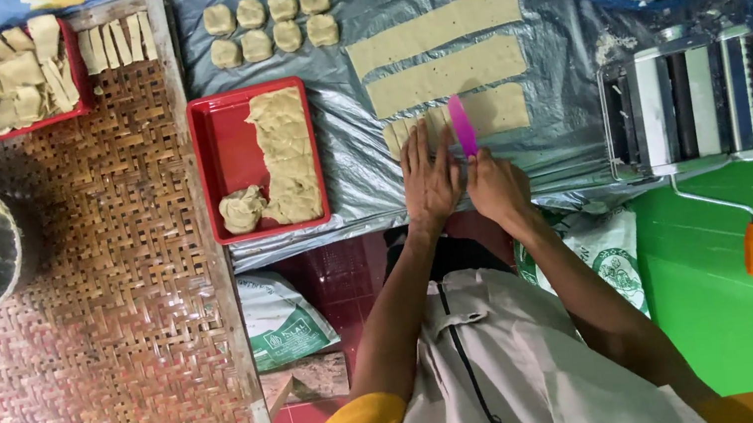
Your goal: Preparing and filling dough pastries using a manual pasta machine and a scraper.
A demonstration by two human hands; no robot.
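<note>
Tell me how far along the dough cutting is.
Done: cut pieces fill the red basket. In hand: the left hand steadies the nearest dough strip while the right hand cuts with a pink cutter. Left: two uncut strips and the dough tray.

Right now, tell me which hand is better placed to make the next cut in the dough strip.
Probably the right hand: it holds the pink cutter over the dough strip. The left hand lies flat, pressing the strip's cut end.
</note>
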